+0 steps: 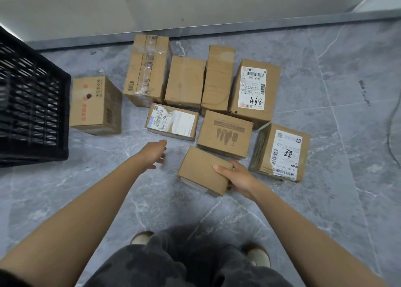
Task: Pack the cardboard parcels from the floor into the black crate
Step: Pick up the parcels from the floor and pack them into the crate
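1. Small plain brown cardboard parcel (201, 169) is sitting lower centre of frame on the grey marbled floor (217, 217). Can't tell if it's lifting yet.
2. Right hand (236, 178) is gripping its near-right end, thumb on top.
3. Left hand (154, 152) is hovering beside it, fingers loose, holding nothing.
4. Judging: pick-up step. The next move is a carry left to the black slatted plastic crate (32, 104).
5. The left edge of the frame is cutting off the crate, hiding its contents.
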